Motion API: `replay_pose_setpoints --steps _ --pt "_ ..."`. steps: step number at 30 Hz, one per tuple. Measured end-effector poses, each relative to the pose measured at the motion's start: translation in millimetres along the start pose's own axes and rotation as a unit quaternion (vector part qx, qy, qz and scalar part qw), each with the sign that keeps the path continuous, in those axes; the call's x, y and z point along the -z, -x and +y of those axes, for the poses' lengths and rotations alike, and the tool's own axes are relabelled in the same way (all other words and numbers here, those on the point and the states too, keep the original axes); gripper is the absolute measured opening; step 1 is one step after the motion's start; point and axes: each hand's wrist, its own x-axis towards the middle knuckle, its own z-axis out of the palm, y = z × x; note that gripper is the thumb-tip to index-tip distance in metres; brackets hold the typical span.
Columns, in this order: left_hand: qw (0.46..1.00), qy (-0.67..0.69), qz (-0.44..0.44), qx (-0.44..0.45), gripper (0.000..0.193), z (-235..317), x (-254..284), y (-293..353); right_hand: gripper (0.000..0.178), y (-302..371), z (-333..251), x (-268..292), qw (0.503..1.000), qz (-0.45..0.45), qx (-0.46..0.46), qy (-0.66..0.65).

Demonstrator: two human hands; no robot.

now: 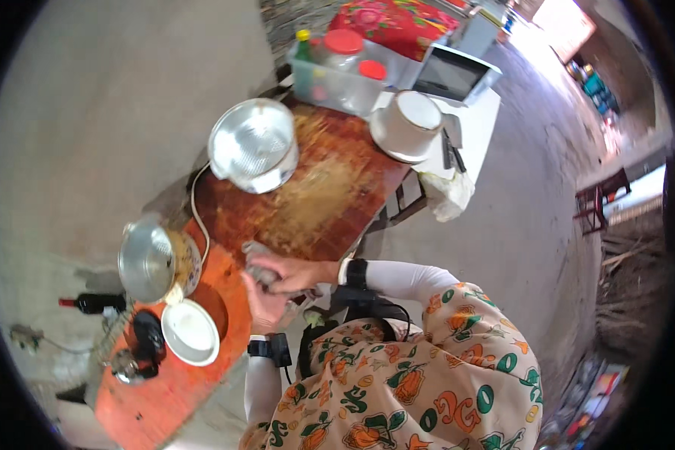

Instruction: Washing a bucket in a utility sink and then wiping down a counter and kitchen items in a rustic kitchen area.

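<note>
My left hand point(262, 309) and my right hand point(298, 272) are close together over the near edge of the brown wooden table point(315, 202). Between them is a crumpled grey cloth point(256, 250), with both hands closed on it. Part of the cloth sticks out past my right fingertips, and the rest is bunched between the palms. On the far side of the table stands a white pot point(259, 180) with a shiny perforated metal insert. To the left of my hands are a second metal-lined pot point(148, 262) and a white bowl point(190, 331).
A clear bin point(330, 86) of red-lidded jars stands at the back, beside an upturned white pot point(414, 120) and knives point(450, 154). A black object point(148, 331) lies on the orange tabletop point(157, 397). A dark bottle point(97, 303) is farther left. A white cord point(196, 202) crosses the table edge.
</note>
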Motion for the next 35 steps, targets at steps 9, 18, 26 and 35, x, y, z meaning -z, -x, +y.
replay_pose_setpoints --steps 9,18,26,35 --pt "0.969 -0.208 0.099 -0.088 0.035 46 -58 -113 0.027 197 44 203 0.913 0.327 -0.158 0.186" --pt "0.993 -0.071 0.052 -0.081 0.045 35 -92 -159 0.042 348 68 358 0.633 0.508 -0.411 0.414" --pt "0.985 -0.093 0.103 -0.099 0.042 -19 -125 -143 0.073 341 102 399 0.627 0.474 -0.479 0.39" --pt "0.921 -0.289 0.085 -0.248 0.047 -24 -1 -75 0.069 263 112 395 0.715 0.395 -0.428 0.388"
